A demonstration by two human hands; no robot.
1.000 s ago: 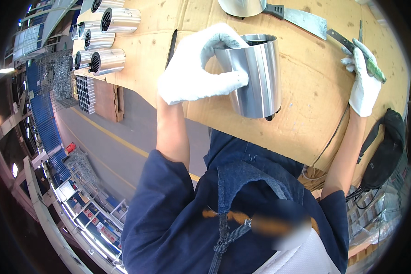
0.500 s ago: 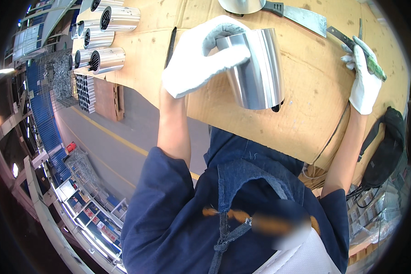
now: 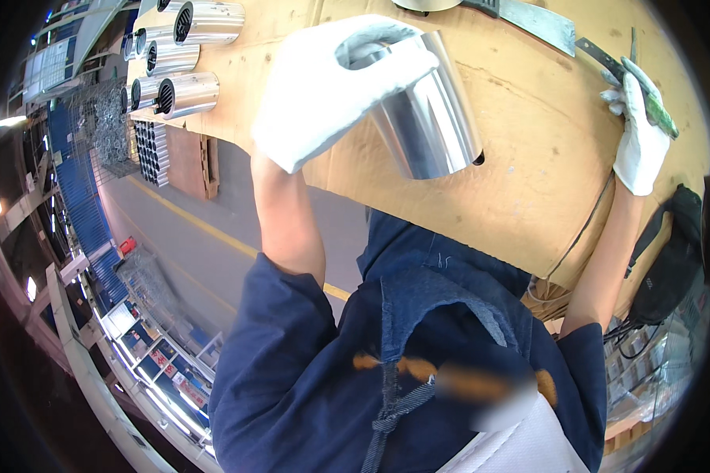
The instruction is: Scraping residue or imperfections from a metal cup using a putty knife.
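Observation:
My left hand point(image 3: 331, 87), in a white glove, grips a shiny metal cylinder point(image 3: 430, 118) by its upper rim, thumb and fingers closed on the wall. The cylinder tilts above the cardboard-covered table point(image 3: 521, 197). A small black part point(image 3: 479, 158) shows beside its lower end. At the right, my gloved right hand point(image 3: 639, 150) is closed round a knife-like tool with a narrow dark blade point(image 3: 598, 55) and a green handle point(image 3: 659, 117). Beyond the cylinder lies a wide-bladed scraper point(image 3: 538, 27) with a black handle.
Several similar metal cylinders with black inner ends point(image 3: 189, 94) lie at the table's far left. A partly seen metal piece point(image 3: 426, 4) sits at the far edge of view. A black bag point(image 3: 669, 260) hangs at the right. Past the table's left edge is grey floor point(image 3: 237, 189).
My left hand has turned and come up a little, tilting the cylinder more, its lower end now higher. My right hand has shifted slightly right, still holding the tool.

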